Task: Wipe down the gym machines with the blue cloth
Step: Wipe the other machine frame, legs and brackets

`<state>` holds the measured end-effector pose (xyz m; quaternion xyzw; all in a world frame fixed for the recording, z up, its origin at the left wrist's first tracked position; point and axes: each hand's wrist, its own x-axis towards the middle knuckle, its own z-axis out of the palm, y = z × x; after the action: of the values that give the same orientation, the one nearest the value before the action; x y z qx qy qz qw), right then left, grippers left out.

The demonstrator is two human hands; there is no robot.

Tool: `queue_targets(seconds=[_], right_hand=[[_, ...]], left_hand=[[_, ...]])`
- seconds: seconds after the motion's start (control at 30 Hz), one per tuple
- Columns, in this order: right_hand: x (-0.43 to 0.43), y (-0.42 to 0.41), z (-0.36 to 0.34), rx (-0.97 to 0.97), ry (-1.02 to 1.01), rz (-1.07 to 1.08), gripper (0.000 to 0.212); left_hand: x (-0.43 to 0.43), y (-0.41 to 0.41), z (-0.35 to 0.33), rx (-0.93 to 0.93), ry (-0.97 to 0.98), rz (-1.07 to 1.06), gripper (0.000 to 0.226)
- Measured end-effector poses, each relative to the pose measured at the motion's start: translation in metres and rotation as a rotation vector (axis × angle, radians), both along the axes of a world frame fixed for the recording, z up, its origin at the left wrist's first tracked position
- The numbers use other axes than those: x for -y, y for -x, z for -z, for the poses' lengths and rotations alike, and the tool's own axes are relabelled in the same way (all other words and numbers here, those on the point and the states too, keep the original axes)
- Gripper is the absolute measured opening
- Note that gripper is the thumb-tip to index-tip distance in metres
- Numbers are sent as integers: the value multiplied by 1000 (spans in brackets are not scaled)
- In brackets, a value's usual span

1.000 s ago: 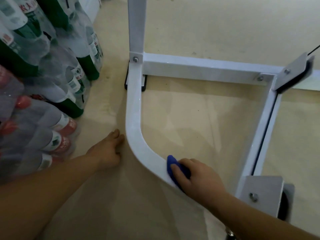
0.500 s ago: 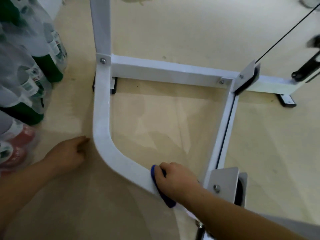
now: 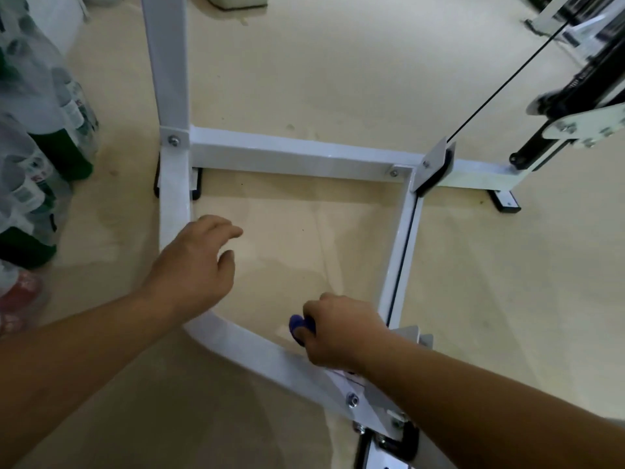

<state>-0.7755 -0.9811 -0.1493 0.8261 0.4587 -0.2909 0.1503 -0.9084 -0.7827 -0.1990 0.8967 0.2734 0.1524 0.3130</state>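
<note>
**Blue cloth (image 3: 298, 328) bunched in your right hand (image 3: 338, 335) at the machine's base**

Your right hand's fingers curl tight round the cloth, so only a small blue bulge shows beside them. It sits at the inner edge of the white machine's curved base bar (image 3: 257, 350), near the corner where the side rail (image 3: 400, 252) joins. Your left hand (image 3: 194, 269) holds nothing, fingers loosely spread over the bar's bend; you cannot tell whether it touches. A black cable (image 3: 507, 74) rises from the pulley bracket (image 3: 436, 162). Wrapped bottles (image 3: 37, 157) stand on the floor (image 3: 321, 79) at your left.
</note>
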Motion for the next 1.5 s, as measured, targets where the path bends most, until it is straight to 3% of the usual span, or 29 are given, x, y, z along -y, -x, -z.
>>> queue_targets(seconds=[0.1,0.2,0.27,0.37,0.47,0.6,0.7,0.83,1.0,1.07,1.3,1.4,1.5], right_hand=[[23,-15,-11,139,93,-108,29],[53,-17,-14,162,282,-159,31],[61,-8,-17,163,309,-245,30],[61,4,-23,138,364,-378,40],[58,-4,-27,185,333,-418,32],[49,-26,-20,340,255,-214,28],[52,-19,-11,204,268,-187,23],[63,14,-6,-54,425,-402,31],[50,3,-5,282,380,-423,28],[47,2,-12,326,393,-383,29],[37,18,-39,87,469,-365,24],[36,18,-51,21,353,-141,29],[28,4,-62,-138,-47,456,27]], left_hand=[[30,-17,0,-231,-13,254,39],[59,-13,8,-532,-93,449,49],[67,-7,12,-617,-142,547,54],[66,-3,12,-608,-209,636,53],[65,1,20,-598,-180,647,57],[56,7,27,-656,-161,582,78],[56,5,26,-670,-192,553,79],[56,8,23,-639,-162,545,73],[52,11,21,-591,-74,514,71],[54,11,20,-585,-59,524,67],[58,10,11,-535,31,553,62],[69,3,-4,-408,124,525,57],[91,-17,-27,-290,530,452,50]])
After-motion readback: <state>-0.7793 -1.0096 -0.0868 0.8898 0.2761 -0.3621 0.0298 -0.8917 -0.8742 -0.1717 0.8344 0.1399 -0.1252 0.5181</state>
